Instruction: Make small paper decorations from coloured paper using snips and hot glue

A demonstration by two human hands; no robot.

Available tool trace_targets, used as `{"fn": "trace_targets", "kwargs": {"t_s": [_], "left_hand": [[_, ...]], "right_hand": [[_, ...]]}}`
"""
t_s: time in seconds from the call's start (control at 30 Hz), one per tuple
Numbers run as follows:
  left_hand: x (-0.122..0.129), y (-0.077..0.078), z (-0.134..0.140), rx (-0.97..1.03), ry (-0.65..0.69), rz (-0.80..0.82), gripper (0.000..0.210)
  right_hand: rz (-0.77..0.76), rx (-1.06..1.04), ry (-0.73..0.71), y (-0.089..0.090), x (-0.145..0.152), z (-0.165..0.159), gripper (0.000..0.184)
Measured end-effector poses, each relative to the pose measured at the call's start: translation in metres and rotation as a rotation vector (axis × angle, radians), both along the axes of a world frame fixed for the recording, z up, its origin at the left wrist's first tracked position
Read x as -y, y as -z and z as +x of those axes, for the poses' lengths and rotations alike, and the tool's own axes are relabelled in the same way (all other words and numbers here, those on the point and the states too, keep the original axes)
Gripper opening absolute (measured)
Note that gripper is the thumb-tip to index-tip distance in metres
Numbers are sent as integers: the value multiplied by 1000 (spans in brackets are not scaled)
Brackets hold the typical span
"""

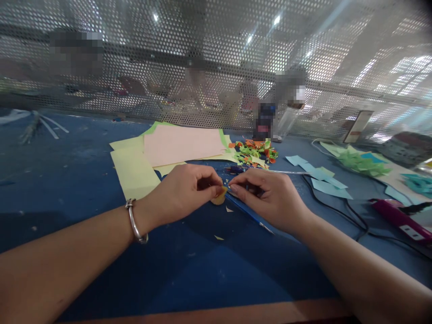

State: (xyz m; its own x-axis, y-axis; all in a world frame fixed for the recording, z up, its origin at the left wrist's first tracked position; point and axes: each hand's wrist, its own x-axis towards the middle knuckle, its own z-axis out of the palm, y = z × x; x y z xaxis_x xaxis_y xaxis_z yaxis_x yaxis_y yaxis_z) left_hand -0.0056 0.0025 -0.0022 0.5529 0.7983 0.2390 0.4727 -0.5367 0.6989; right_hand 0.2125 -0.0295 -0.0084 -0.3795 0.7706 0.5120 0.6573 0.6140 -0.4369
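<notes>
My left hand [191, 186], with a silver bangle on its wrist, pinches a small yellow-orange piece of paper [218, 198] between thumb and fingertips. Close beside it, my right hand [266, 191] has thumb and forefinger brought together; anything between them is too small or hidden to make out. A slim blue tool with a metal tip [248, 211] slants across the table just below my right fingers. Tiny paper scraps [219, 237] lie near both hands. Behind my right hand there is a dark-handled tool with a thin metal shaft [238, 169].
Pink sheets [184, 144] over yellow-green paper [135, 173] lie behind my left hand. Beyond my right hand are orange and green paper bits [258, 153] and light-blue slips [329, 186]. A magenta power strip [401, 220] and black cables [357, 218] sit right. A perforated metal screen [216, 58] rises behind.
</notes>
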Motion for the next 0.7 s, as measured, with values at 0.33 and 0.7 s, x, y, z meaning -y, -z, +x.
{"fn": "trace_targets", "kwargs": {"t_s": [0.33, 0.7], "left_hand": [[3, 4, 6, 371, -59, -290, 8], [7, 5, 6, 245, -123, -79, 16]], "right_hand": [[-61, -81, -12, -2, 2, -2, 18], [-97, -117, -47, 1, 4, -9, 18]]}}
